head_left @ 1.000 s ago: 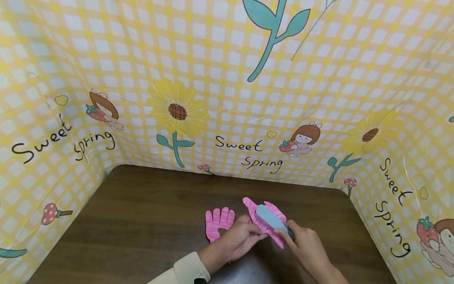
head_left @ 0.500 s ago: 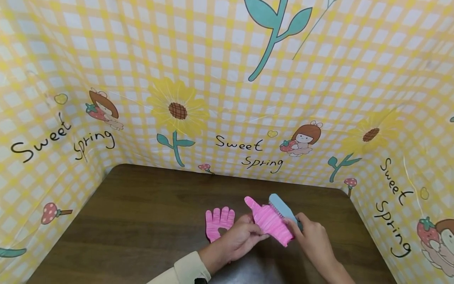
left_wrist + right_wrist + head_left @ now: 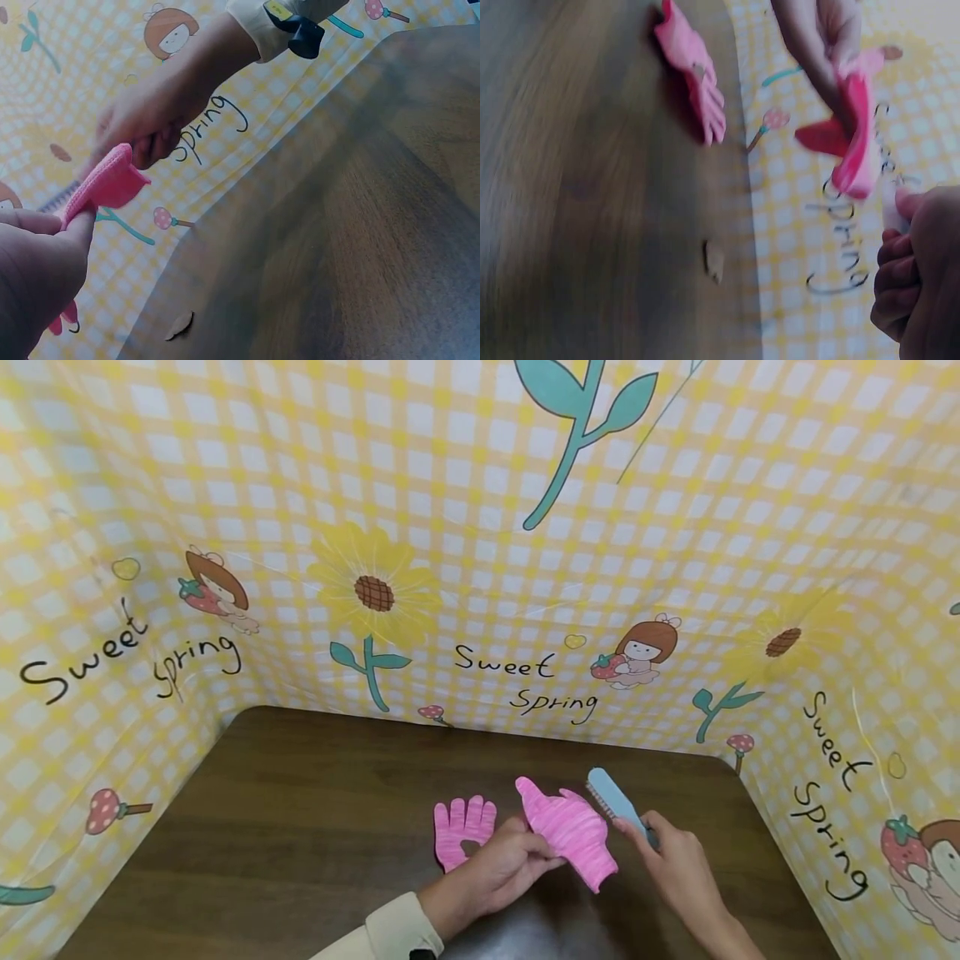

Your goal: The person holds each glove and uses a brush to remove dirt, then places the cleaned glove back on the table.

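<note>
My left hand (image 3: pixel 510 864) pinches a pink knit glove (image 3: pixel 566 831) between thumb and fingers, holding it up over the table. In the left wrist view the glove's edge (image 3: pixel 101 184) stands out from the thumb. My right hand (image 3: pixel 675 860) grips a light blue brush (image 3: pixel 615 793) by its handle, bristles facing the glove. A small gap shows between brush and glove in the head view. A second pink glove (image 3: pixel 453 827) lies flat on the table, fingers pointing away, with a dark patch on it; my left wrist covers its lower part.
The dark wooden table (image 3: pixel 315 827) has a rounded far edge. Yellow checked cloth (image 3: pixel 480 568) with printed flowers surrounds its back and sides. A small brown flake-like piece (image 3: pixel 713 261) lies on the table near its edge.
The brush has moved right, from lying across the held glove to off its right side. The glove has spread flatter in my left hand, which stays in place.
</note>
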Motion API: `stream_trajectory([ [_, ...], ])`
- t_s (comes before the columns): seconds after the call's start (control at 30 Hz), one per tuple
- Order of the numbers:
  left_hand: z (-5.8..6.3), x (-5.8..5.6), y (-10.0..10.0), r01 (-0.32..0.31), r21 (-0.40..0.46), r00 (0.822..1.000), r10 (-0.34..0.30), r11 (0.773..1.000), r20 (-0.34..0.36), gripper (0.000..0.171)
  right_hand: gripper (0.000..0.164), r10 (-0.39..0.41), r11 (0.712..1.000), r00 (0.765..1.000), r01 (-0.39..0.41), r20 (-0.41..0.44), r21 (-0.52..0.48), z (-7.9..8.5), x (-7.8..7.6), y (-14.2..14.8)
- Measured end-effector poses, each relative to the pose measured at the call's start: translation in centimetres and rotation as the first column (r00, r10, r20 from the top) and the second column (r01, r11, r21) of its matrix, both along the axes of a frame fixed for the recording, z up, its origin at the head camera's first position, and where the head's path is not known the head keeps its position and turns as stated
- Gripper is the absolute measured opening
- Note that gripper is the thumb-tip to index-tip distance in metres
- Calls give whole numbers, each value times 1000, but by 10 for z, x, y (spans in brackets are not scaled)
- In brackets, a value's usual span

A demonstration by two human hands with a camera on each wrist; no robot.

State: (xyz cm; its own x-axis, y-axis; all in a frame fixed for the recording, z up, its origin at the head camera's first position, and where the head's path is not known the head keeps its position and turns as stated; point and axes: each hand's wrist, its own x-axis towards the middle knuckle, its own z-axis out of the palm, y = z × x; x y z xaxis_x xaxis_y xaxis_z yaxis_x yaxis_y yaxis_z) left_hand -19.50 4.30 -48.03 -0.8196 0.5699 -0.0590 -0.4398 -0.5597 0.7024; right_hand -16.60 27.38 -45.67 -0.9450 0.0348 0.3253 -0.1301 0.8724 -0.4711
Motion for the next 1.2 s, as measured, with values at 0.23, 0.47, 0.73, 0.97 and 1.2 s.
stream_trajectory([
  [0.23,4,-4,3,36,25,999,-36,999,-28,70,18,208,978,975,-208,74,-8,9,15,-28],
  [0.47,6,-4,1,23,25,1000,-22,999,-5,71,18,149,987,985,-153,83,47,14,14,-34],
  [0.73,6,0,-1,1,4,999,-1,1000,39,71,19,94,992,995,-93,-17,84,10,5,-28],
  [0.97,4,0,0,4,5,1000,-4,1000,26,71,24,34,998,999,-34,4,50,4,-1,-21],
  [1.2,1,2,0,-11,-7,1000,11,1000,8,70,26,-2,997,1000,2,8,75,3,-4,-15],
])
